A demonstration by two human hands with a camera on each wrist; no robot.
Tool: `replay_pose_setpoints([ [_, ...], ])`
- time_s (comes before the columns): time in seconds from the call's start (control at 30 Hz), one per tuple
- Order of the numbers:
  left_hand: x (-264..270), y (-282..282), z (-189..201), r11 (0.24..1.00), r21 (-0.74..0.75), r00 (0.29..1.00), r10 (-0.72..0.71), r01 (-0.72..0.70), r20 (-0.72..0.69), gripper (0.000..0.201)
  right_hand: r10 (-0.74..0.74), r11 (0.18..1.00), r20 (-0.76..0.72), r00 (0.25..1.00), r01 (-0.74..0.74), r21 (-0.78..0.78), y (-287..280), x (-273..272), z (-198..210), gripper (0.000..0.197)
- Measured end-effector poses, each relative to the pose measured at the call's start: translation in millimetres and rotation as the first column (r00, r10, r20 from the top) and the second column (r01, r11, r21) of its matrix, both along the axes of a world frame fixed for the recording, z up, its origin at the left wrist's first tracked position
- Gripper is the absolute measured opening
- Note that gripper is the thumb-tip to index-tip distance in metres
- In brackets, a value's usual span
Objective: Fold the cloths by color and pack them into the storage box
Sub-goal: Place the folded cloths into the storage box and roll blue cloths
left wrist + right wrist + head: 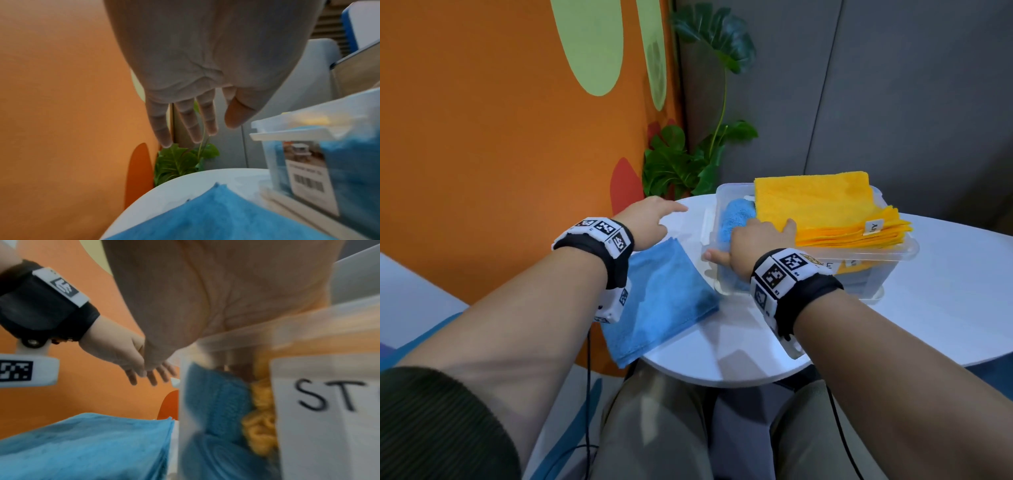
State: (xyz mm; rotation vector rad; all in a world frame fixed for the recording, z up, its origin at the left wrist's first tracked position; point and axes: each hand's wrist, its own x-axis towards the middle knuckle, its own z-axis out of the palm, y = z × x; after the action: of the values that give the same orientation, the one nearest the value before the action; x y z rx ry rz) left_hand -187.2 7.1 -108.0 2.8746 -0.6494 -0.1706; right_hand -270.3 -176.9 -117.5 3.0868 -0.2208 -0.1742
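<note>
A clear storage box (pixel 893 253) stands on the round white table (pixel 739 342). A folded stack of yellow cloths (pixel 825 209) lies across its top. Blue cloth (pixel 736 219) fills the box's left end, beside yellow cloth (pixel 261 426) lower down. My right hand (pixel 753 240) presses down on that blue cloth, thumb stretched outside the box wall, fingertips hidden inside. Another folded blue cloth (pixel 661 298) lies on the table left of the box. My left hand (pixel 650 216) hovers past it with fingers straight, holding nothing.
A leafy plant (pixel 681 164) stands behind the table's far edge, against an orange wall (pixel 500 137) on the left and grey panels behind. The table's near edge runs just above my knees. A white label with "ST" (pixel 329 394) covers the box front.
</note>
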Motion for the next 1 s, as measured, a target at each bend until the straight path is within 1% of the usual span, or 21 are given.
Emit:
replay_pose_setpoints([
  [0.1,1,31,-15,0.988,0.098,0.992,0.123,-0.121,-0.015,0.052,-0.071,0.997,0.088,0.994,0.071,-0.005,17,-6,1,0.083],
  [0.17,0,49,-27,0.966,0.155,0.976,0.215,-0.208,-0.024,0.048,-0.049,0.999,0.218,0.975,0.049,0.004,32,-10,2,0.086],
  [0.2,-1,57,-32,0.947,0.184,0.962,0.272,-0.262,-0.029,0.046,-0.008,1.000,0.293,0.956,0.005,0.010,39,-10,3,0.081],
  [0.27,-5,70,-40,0.895,0.252,0.918,0.393,-0.369,-0.054,0.044,0.121,0.989,0.411,0.904,-0.143,0.023,52,-10,3,0.066],
  [0.3,-8,76,-44,0.868,0.280,0.893,0.445,-0.410,-0.072,0.041,0.192,0.973,0.442,0.876,-0.230,0.033,58,-9,2,0.058],
  [0.37,-13,84,-49,0.830,0.308,0.852,0.514,-0.465,-0.097,0.029,0.303,0.927,0.455,0.837,-0.370,0.063,71,-8,-3,0.047],
  [0.4,-15,87,-51,0.820,0.316,0.840,0.531,-0.477,-0.112,0.029,0.337,0.909,0.440,0.833,-0.410,0.079,77,-8,-6,0.043],
  [0.47,-18,91,-54,0.810,0.345,0.826,0.545,-0.474,-0.146,0.040,0.363,0.895,0.386,0.848,-0.432,0.106,87,-6,-18,0.040],
  [0.57,-21,92,-55,0.804,0.365,0.819,0.551,-0.469,-0.161,0.042,0.338,0.916,0.262,0.904,-0.379,0.128,94,-3,-41,0.040],
  [0.63,-21,91,-55,0.803,0.323,0.810,0.567,-0.502,-0.151,0.039,0.307,0.928,0.188,0.933,-0.338,0.160,94,-1,-54,0.040],
  [0.73,-20,92,-60,0.804,0.199,0.783,0.593,-0.561,-0.188,0.028,0.275,0.937,0.123,0.953,-0.295,0.189,94,1,-63,0.041],
  [0.77,-21,92,-62,0.795,0.161,0.767,0.607,-0.585,-0.210,0.032,0.268,0.939,0.112,0.957,-0.285,0.193,94,3,-64,0.042],
  [0.83,-23,93,-64,0.777,0.125,0.735,0.625,-0.617,-0.263,0.054,0.254,0.943,0.075,0.964,-0.264,0.203,95,6,-64,0.042],
  [0.87,-25,93,-64,0.776,0.115,0.731,0.625,-0.620,-0.274,0.061,0.248,0.946,0.041,0.968,-0.251,0.207,95,8,-64,0.041],
  [0.93,-25,94,-65,0.784,0.106,0.735,0.613,-0.612,-0.288,0.066,0.240,0.952,-0.042,0.970,-0.227,0.203,97,11,-64,0.035],
  [1.0,-25,96,-64,0.804,0.079,0.758,0.585,-0.589,-0.288,0.064,0.236,0.958,-0.097,0.967,-0.215,0.189,98,12,-66,0.031],
])
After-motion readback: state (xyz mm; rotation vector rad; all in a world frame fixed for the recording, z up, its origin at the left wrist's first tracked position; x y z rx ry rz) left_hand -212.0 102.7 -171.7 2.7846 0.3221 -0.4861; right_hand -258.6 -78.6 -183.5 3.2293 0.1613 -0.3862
